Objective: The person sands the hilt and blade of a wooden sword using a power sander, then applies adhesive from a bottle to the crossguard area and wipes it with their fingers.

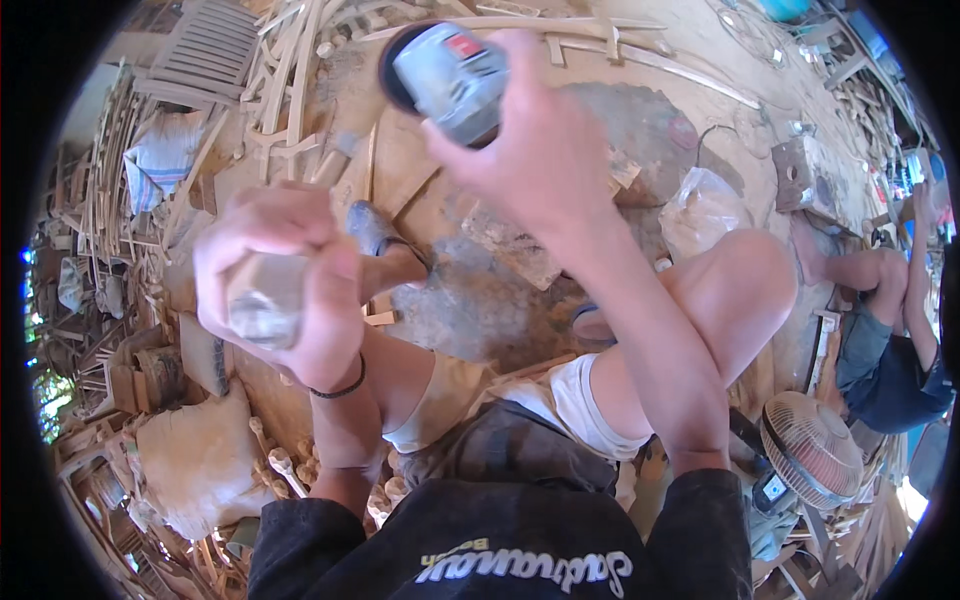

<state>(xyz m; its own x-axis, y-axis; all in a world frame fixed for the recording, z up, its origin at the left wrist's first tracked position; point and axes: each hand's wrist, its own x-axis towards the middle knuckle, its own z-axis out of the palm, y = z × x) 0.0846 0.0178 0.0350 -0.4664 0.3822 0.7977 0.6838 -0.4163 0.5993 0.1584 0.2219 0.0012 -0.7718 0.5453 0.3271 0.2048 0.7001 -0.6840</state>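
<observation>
Left hand [328,310] curled round blurred block [266,298], wood perhaps; right hand [545,150] gripping grey dark-rimmed tool [452,82], out ahead, right of block. Danger here: one-handed grip slackening could drop tool towards left foot [374,228].

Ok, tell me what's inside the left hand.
A blurred brownish-grey piece shows in the left hand; the fingers cover the rest, so its full shape cannot be seen.

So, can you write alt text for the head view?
A seated person holds a blurred grey can-like object in the right hand and a blurred tan object in the left hand. Wooden strips lie beyond, an electric fan at right.
</observation>
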